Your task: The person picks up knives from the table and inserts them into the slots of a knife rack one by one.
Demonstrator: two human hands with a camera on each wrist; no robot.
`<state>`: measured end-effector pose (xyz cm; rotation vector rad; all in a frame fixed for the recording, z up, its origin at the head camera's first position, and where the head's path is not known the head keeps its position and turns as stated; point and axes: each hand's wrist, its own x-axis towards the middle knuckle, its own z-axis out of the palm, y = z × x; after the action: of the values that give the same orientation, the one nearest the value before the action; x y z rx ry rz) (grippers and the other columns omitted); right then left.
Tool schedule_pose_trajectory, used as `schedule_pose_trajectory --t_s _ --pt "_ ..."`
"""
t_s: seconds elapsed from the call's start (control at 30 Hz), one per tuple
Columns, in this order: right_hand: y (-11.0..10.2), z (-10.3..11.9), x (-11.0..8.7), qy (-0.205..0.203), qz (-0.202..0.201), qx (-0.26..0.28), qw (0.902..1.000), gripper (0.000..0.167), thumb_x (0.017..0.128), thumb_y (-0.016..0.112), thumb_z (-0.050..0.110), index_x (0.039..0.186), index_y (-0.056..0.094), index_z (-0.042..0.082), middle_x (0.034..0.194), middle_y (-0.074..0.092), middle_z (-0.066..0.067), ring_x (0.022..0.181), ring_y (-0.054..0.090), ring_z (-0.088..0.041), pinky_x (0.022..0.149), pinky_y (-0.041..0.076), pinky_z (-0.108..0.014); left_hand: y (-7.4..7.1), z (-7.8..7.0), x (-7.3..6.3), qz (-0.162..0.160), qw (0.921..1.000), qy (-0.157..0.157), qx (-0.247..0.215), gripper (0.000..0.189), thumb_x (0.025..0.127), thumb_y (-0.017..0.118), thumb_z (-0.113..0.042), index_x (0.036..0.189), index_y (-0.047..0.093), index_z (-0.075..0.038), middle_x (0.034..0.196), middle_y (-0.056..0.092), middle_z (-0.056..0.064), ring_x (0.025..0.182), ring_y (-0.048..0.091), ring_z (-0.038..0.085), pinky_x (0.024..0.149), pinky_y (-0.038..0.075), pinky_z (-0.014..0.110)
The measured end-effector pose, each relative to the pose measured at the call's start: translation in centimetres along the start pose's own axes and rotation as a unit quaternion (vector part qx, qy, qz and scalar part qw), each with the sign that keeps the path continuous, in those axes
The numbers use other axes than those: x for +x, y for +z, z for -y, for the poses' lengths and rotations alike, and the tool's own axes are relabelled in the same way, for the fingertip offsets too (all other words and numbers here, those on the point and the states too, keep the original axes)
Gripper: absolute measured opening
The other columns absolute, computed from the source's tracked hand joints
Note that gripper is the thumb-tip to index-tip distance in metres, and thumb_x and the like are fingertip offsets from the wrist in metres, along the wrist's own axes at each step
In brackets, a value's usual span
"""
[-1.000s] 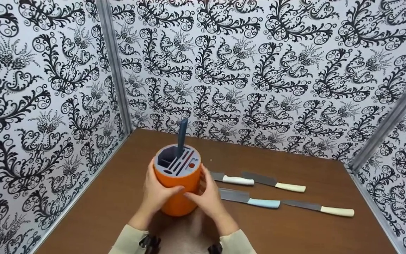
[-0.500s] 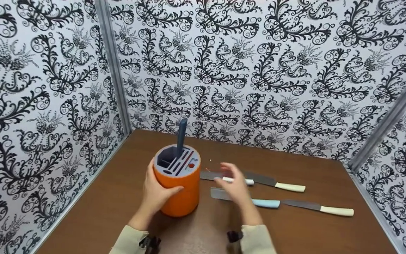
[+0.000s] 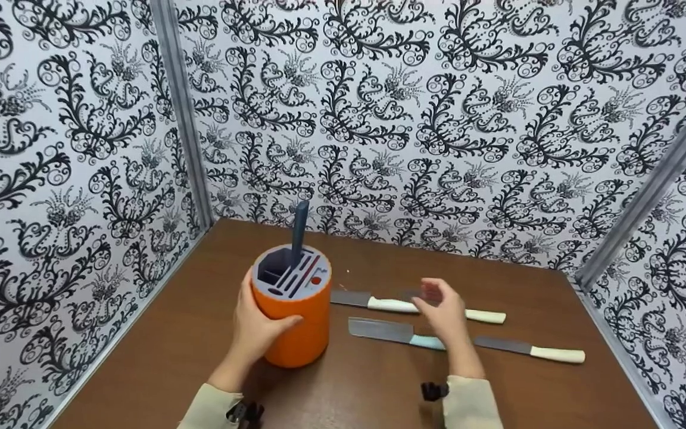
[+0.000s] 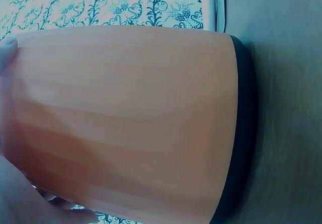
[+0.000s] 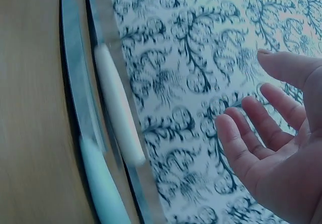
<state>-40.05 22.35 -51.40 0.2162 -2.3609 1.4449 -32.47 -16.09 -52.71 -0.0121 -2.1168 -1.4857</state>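
Observation:
My left hand (image 3: 253, 328) grips the near left side of an upright orange knife block (image 3: 301, 333). In the left wrist view the block's wall (image 4: 131, 113) fills most of the picture. A knife with a dark blue handle (image 3: 299, 229) stands in its grey slotted top. My right hand (image 3: 447, 316) is raised above the knives with nothing in it, fingers bent loosely. Near it lie a white-handled knife (image 3: 390, 305), a cleaver with a light blue handle (image 3: 384, 330) and a cream-handled knife (image 3: 486, 316), which the hand partly covers.
Farther right, another cream-handled knife (image 3: 557, 355) lies on the brown table (image 3: 343, 387). Patterned walls (image 3: 379, 119) enclose the table at the back and sides.
My right hand has let go of the knife block and moved right, over the knives. The left hand keeps its grip on the block. The view has shifted slightly.

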Motion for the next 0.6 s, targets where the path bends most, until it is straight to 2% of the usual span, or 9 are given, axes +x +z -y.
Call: schedule_pose_trajectory --t_s 0.13,0.23,0.47,0.6 --pt "-2.0 -1.1 -0.3 -0.008 0.003 -0.075 0.9971 0.041 0.085 0.087 0.006 0.124 0.073 0.004 0.12 0.074 -0.016 0.115 0.07 -0.034 0.101 0.058 -0.052 -0.4 0.0 -0.1 -0.002 0.9999 -0.002 0.014 0.135 0.057 0.105 -0.047 0.166 0.03 -0.02 0.159 0.049 0.011 0.137 0.054 0.035 0.117 0.042 0.062" --pt "-3.6 -2.0 -0.3 -0.002 0.008 -0.099 0.9951 0.04 0.087 0.085 0.008 0.125 0.073 0.005 0.123 0.073 -0.017 0.116 0.07 -0.034 0.101 0.058 -0.052 -0.4 0.1 -0.1 -0.008 0.9999 -0.002 0.012 0.134 0.057 0.106 -0.044 0.166 0.031 -0.021 0.159 0.049 0.011 0.136 0.054 0.035 0.117 0.042 0.063" --pt "-6.8 -3.7 -0.2 0.015 -0.026 -0.126 0.9916 0.038 0.089 0.083 0.007 0.125 0.073 0.004 0.119 0.076 -0.02 0.113 0.071 -0.038 0.099 0.056 -0.052 -0.2 0.2 -0.1 0.0 1.0 0.0 0.006 0.135 0.058 0.106 -0.045 0.167 0.029 -0.02 0.16 0.048 0.01 0.138 0.053 0.034 0.119 0.04 0.062" --pt "-7.7 -4.5 -0.1 0.031 -0.014 -0.115 0.9927 0.037 0.091 0.082 0.009 0.126 0.072 0.003 0.119 0.076 -0.022 0.114 0.071 -0.041 0.096 0.057 -0.041 -0.1 0.1 -0.1 -0.003 1.0 0.005 0.003 0.132 0.06 0.105 -0.044 0.166 0.03 -0.019 0.16 0.048 0.011 0.138 0.053 0.034 0.118 0.04 0.063"
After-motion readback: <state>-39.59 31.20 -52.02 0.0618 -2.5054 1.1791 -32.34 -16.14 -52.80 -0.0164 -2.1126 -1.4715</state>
